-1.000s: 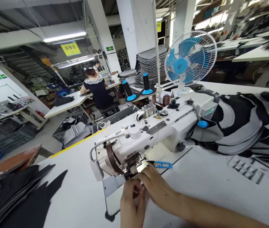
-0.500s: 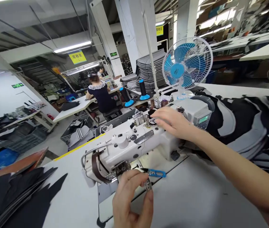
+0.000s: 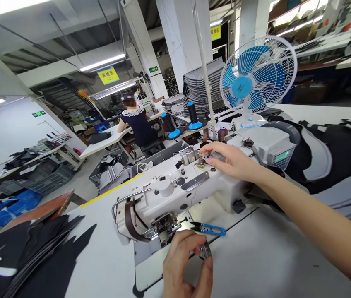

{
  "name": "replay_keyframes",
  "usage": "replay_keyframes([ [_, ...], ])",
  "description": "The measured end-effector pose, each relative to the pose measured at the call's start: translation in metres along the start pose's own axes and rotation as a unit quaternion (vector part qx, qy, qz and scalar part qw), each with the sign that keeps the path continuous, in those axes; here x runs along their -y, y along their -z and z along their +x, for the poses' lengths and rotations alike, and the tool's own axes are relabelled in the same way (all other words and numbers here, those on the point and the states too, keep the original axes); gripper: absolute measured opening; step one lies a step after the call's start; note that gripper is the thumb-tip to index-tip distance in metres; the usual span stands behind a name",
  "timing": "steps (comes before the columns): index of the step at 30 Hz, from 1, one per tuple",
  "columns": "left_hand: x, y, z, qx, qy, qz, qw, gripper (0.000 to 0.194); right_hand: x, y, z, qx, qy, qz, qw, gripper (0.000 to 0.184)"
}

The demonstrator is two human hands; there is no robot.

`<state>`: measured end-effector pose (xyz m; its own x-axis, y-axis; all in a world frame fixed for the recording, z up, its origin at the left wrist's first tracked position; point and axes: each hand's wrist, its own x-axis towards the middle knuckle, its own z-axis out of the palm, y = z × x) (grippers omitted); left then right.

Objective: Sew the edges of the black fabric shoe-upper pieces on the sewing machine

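Between the thumb and fingers of my left hand (image 3: 183,265) is a small shiny metal bobbin case (image 3: 205,250), held above the front of the white sewing machine (image 3: 163,192). My right hand (image 3: 231,161) reaches over the machine's top, its thumb and index finger closed round a small bobbin (image 3: 207,157) at the winder; the fingers partly cover it. Blue-handled thread snips (image 3: 211,229) lie on the machine bed just beyond my left hand. The needle and presser foot area (image 3: 164,231) is to the left of that hand.
Dark cut fabric pieces (image 3: 42,248) are stacked at left on the white table (image 3: 101,252). A blue-bladed fan (image 3: 256,78) and two black thread cones (image 3: 194,116) stand behind the machine. More black and grey pieces (image 3: 327,161) lie at right. A co-worker (image 3: 136,124) sits further back.
The view has shifted, so the scene sits further right and the machine a little lower. My right thumb and fingers have closed round the bobbin; the bobbin case in my left hand has turned.
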<state>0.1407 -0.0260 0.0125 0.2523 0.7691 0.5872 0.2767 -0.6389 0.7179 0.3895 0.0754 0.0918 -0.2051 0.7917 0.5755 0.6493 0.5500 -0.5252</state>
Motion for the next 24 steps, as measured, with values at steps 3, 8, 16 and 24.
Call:
replay_keyframes([
  [3, -0.001, 0.001, -0.002, 0.006, 0.005, -0.007, 1.000, 0.020, -0.001, 0.006, 0.001, 0.023, -0.004, -0.009, 1.000, 0.031],
  [8, 0.003, 0.010, -0.006, 0.006, 0.015, 0.010, 1.000, 0.018, -0.007, 0.002, -0.001, 0.010, 0.036, -0.039, 0.999, 0.028],
  [16, -0.030, 0.049, 0.055, 0.078, -0.122, 0.119, 0.982, 0.028, 0.002, -0.002, -0.001, -0.179, 0.029, -0.027, 0.983, 0.025],
  [24, -0.048, 0.001, 0.179, 0.167, -0.148, 0.278, 0.934, 0.020, 0.011, 0.012, -0.014, -0.171, -0.078, 0.273, 0.943, 0.034],
])
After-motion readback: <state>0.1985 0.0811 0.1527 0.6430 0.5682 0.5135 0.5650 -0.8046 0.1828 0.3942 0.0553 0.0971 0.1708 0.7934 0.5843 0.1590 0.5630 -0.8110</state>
